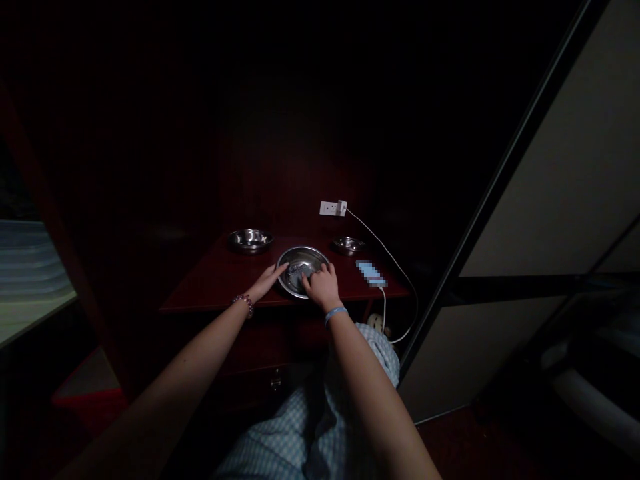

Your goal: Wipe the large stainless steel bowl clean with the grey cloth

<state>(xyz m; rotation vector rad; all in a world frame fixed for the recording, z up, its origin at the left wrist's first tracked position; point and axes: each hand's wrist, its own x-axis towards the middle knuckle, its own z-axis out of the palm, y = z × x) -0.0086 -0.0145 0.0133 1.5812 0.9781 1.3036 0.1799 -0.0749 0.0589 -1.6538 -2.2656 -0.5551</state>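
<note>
A round stainless steel bowl (pixel 303 253) rests close to the front edge of the dark red tabletop, with small items (pixel 295 272) inside, too small and dim to name. At its left side, my left hand (pixel 265 283) grips the rim, thumb on top and the other fingers hidden; a beaded bracelet circles the wrist. My right hand (pixel 323 285) reaches over the right side into the bowl, with its thumb low inside and its fingers curled. What those fingers hold, if anything, is hidden. A blue band is on the right wrist.
Behind on the tabletop (pixel 200 287) stand a wider steel bowl (pixel 251 241) at left and a smaller one (pixel 349 246) at right. A phone (pixel 371 273) lies at right, its white cable (pixel 383 241) running to a charger (pixel 341 208) in the wall socket (pixel 328 209).
</note>
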